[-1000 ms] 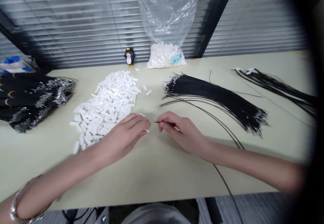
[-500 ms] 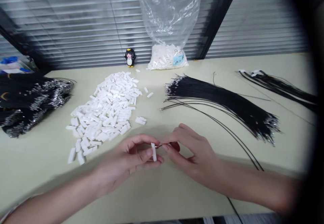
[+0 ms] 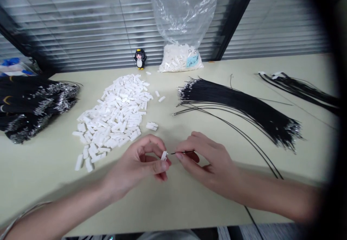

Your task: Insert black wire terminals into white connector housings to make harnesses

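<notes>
Between the thumb and fingers of my left hand is a small white plastic connector housing; the fingers cover its lower part. My right hand pinches a thin black wire close to its metal-tipped end. That tip points left and meets the right side of the housing; how far it is in, I cannot tell. Below my right forearm the wire's other part trails off the front edge of the table. Left of my hands lies a heap of white housings, with a few loose ones beside it.
A bundle of black wires lies at the right, several strands loose along its near side. More wires rest farther right, and a dark bundle sits at far left. A bag of housings and a penguin figurine stand at the back.
My left hand has turned the housing, so less of it shows above the thumb. My right fingers have slid back a little from the tip, exposing more wire.
</notes>
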Demonstrator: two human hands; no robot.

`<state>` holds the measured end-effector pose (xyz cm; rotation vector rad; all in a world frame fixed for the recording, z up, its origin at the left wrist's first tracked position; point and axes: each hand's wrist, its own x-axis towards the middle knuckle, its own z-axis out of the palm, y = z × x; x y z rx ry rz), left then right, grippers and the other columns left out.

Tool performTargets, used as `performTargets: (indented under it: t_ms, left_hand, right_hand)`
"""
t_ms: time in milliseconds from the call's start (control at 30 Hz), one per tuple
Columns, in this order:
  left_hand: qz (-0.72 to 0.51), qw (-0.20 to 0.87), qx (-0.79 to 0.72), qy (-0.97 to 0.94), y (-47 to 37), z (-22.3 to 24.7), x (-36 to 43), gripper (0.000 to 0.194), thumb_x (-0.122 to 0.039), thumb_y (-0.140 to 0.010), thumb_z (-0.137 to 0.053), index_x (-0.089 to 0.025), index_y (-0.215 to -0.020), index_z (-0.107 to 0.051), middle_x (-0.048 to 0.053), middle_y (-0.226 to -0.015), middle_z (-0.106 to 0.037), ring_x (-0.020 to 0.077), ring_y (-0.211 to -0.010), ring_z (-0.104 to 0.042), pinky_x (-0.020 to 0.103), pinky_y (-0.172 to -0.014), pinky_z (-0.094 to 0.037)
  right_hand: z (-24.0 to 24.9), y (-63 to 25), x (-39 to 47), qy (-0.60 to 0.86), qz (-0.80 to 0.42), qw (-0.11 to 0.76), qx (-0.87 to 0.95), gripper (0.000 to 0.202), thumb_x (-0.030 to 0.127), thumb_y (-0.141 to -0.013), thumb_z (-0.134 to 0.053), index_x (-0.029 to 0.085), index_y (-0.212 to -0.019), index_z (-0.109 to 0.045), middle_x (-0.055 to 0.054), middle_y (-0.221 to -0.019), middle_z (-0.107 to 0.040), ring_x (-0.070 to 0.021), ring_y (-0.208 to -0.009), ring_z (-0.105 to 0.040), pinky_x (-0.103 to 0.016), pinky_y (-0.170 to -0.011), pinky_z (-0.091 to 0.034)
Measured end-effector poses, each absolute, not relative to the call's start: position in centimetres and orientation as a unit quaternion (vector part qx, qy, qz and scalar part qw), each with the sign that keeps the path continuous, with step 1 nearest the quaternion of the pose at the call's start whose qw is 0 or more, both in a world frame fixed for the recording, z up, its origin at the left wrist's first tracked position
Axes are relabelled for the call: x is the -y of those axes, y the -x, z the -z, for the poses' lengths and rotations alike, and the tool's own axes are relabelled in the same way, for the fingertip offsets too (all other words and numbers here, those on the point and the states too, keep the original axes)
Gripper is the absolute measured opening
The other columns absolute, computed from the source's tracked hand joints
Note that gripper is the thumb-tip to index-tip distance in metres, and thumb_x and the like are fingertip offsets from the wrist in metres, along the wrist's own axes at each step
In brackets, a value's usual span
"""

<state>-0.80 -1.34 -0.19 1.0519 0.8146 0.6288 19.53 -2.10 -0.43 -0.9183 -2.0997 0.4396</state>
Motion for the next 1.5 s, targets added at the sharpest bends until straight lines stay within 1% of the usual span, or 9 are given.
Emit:
performTargets:
  t_ms: [100,267,400,533,833,967,1067,1300,1500]
  left_hand:
    - [-0.290,0.734,-0.376,-0.486,0.8,0.2,1.3,0.018,-0.022,-0.080,-0.067,-0.017,-0.092,-0.053,-0.001,-0.082,-0.057,0.0093,-0.066,-0.063,0.018,-0.058,-0.046]
    - [-0.279,0.751,-0.371,-0.470,0.8,0.1,1.3,0.024,-0.021,-0.078,-0.069,-0.017,-0.089,-0.048,-0.001,-0.087,-0.056,0.0108,-0.065,-0.064,0.019,-0.058,-0.048]
    - [-0.275,0.755,-0.355,-0.477,0.7,0.1,1.4,0.029,-0.019,-0.077,-0.069,-0.018,-0.088,-0.043,-0.001,-0.081,-0.058,0.0106,-0.061,-0.063,0.017,-0.052,-0.046]
    - [-0.277,0.759,-0.348,-0.476,0.8,0.1,1.4,0.029,-0.024,-0.078,-0.069,-0.017,-0.086,-0.042,-0.001,-0.078,-0.058,0.0107,-0.059,-0.063,0.017,-0.050,-0.046]
    - [-0.313,0.779,-0.327,-0.435,0.8,0.3,1.6,0.015,-0.029,-0.087,-0.057,-0.016,-0.088,-0.049,-0.001,-0.077,-0.058,0.0120,-0.066,-0.065,0.023,-0.061,-0.055]
    - [-0.312,0.778,-0.335,-0.430,0.7,0.2,1.6,0.011,-0.027,-0.092,-0.049,-0.016,-0.090,-0.052,0.001,-0.079,-0.058,0.0138,-0.072,-0.066,0.028,-0.069,-0.055]
    - [-0.311,0.782,-0.337,-0.422,0.6,0.1,1.6,0.006,-0.021,-0.090,-0.053,-0.017,-0.092,-0.054,0.001,-0.083,-0.058,0.0139,-0.078,-0.065,0.030,-0.077,-0.054]
    - [-0.286,0.786,-0.367,-0.408,0.7,0.0,1.8,0.013,-0.024,-0.086,-0.059,-0.017,-0.097,-0.060,0.002,-0.084,-0.059,0.0143,-0.077,-0.066,0.025,-0.074,-0.052]
    - [-0.281,0.789,-0.371,-0.400,0.7,0.0,1.7,0.010,-0.023,-0.085,-0.060,-0.017,-0.094,-0.060,0.000,-0.081,-0.058,0.0133,-0.075,-0.067,0.022,-0.070,-0.052]
  right_hand:
    - [0.4,-19.6,2.0,0.334,-0.139,0.409,0.838,0.004,0.012,-0.082,-0.053,0.016,-0.083,-0.053,0.005,-0.059,-0.047,-0.0041,-0.059,-0.035,-0.019,-0.065,-0.033]
    - [0.1,-19.7,2.0,0.334,-0.080,0.393,0.853,0.004,0.013,-0.081,-0.055,0.016,-0.081,-0.052,0.004,-0.058,-0.046,-0.0057,-0.060,-0.033,-0.020,-0.064,-0.031]
    - [-0.1,-19.7,2.0,0.328,-0.115,0.379,0.857,0.003,0.013,-0.083,-0.053,0.016,-0.081,-0.052,0.006,-0.057,-0.044,-0.0042,-0.058,-0.033,-0.018,-0.064,-0.032]
    - [0.0,-19.7,1.9,0.333,-0.164,0.359,0.856,0.005,0.014,-0.084,-0.050,0.016,-0.081,-0.053,0.006,-0.055,-0.043,-0.0030,-0.056,-0.034,-0.016,-0.063,-0.032]
    - [-0.2,-19.6,2.0,0.361,-0.213,0.350,0.838,0.009,0.017,-0.085,-0.049,0.019,-0.082,-0.057,0.006,-0.054,-0.044,-0.0025,-0.054,-0.036,-0.015,-0.060,-0.032]
    - [-0.5,-19.6,2.0,0.363,-0.172,0.360,0.842,0.005,0.014,-0.085,-0.050,0.017,-0.083,-0.054,0.006,-0.058,-0.050,-0.0020,-0.055,-0.038,-0.015,-0.060,-0.033]
    - [-0.4,-19.7,1.9,0.352,-0.110,0.372,0.852,0.003,0.015,-0.085,-0.051,0.017,-0.083,-0.053,0.006,-0.056,-0.048,-0.0035,-0.055,-0.037,-0.017,-0.063,-0.035]
    - [0.1,-20.0,1.9,0.329,0.031,0.351,0.876,0.006,0.015,-0.081,-0.056,0.017,-0.083,-0.051,0.004,-0.059,-0.049,-0.0067,-0.061,-0.035,-0.022,-0.062,-0.030]
    - [0.7,-20.3,1.9,0.315,0.063,0.336,0.885,0.010,0.015,-0.079,-0.058,0.018,-0.085,-0.050,0.004,-0.057,-0.045,-0.0080,-0.062,-0.035,-0.024,-0.062,-0.029]
